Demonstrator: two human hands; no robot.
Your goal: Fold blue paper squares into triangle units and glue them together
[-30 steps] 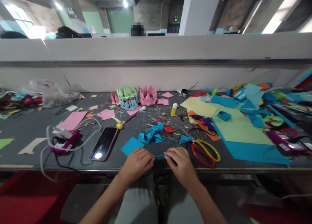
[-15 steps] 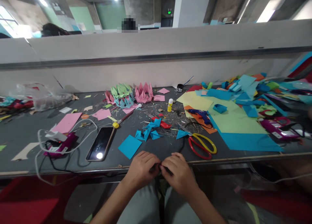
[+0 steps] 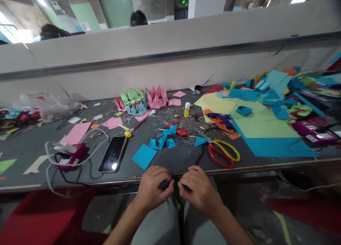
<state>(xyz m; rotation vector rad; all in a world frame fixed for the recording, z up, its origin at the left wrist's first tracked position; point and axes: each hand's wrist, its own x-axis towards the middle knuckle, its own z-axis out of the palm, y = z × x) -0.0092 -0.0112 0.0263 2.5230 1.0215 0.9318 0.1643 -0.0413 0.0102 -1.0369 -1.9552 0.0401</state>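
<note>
Clock positions are read from the hands, with twelve straight away from the person. The dark table spans the view, and the hands are at its near edge, so anything let go here could drop past the edge towards the lap. At two o'clock, well apart, a pale green sheet overlaps a blue sheet.

The left hand and right hand are half curled, thumbs turned in, fingertips close together. A dark patch shows between and under them; I cannot tell whether either grips anything.

The scissors lie at two o'clock, handles towards the edge; a swing of the right forearm could knock them. The phone rests at ten o'clock, out of the left hand's way.

A blue paper square lies flat between ten and eleven o'clock, just beyond the left knuckles, where a brushing hand could crease it or slide it. Just short of twelve sit folded blue paper pieces, loosely clustered; a careless reach might flatten their points. Smallest, a blue folded triangle lies at one o'clock by the scissor blades, and could be nicked if the scissors were lifted hastily.
</note>
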